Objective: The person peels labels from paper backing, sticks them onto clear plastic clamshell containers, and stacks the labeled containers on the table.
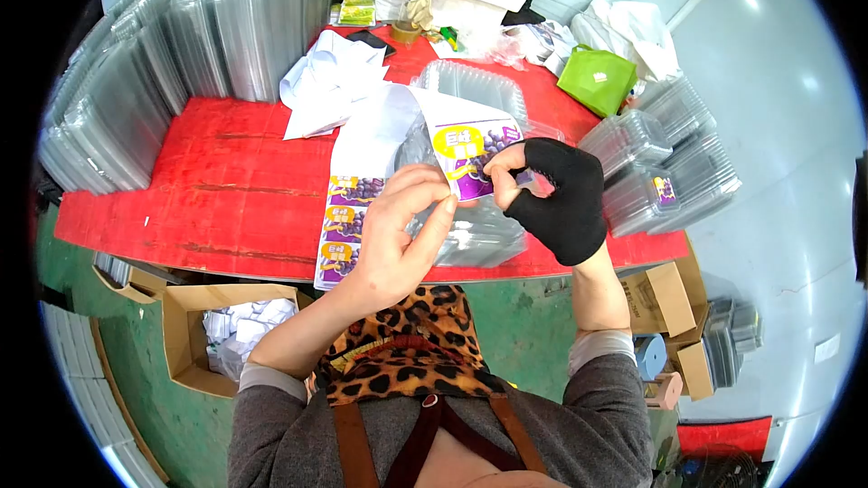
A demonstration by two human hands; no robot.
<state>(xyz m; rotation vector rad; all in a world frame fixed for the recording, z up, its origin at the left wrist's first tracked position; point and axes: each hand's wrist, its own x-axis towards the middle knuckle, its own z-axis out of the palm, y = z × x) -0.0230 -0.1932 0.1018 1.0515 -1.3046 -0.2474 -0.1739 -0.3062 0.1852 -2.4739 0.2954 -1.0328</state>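
A curled sheet of grape stickers, with purple grapes and yellow patches, is held up over the table. My left hand, bare, pinches its lower edge between thumb and fingers. My right hand, in a black glove that leaves the fingertips free, has thumb and forefinger closed at the sheet's right side by the printed grapes. Whether a single sticker is peeled up there I cannot tell. Behind my left wrist hangs another printed part, grape stickers in a column. Clear plastic boxes lie stacked beneath both hands, partly hidden.
Tall stacks of clear plastic trays line the left of the red table. More clear boxes stand at the right, one bearing a grape sticker. Crumpled white paper and a green bag lie behind. A cardboard box of scraps sits below.
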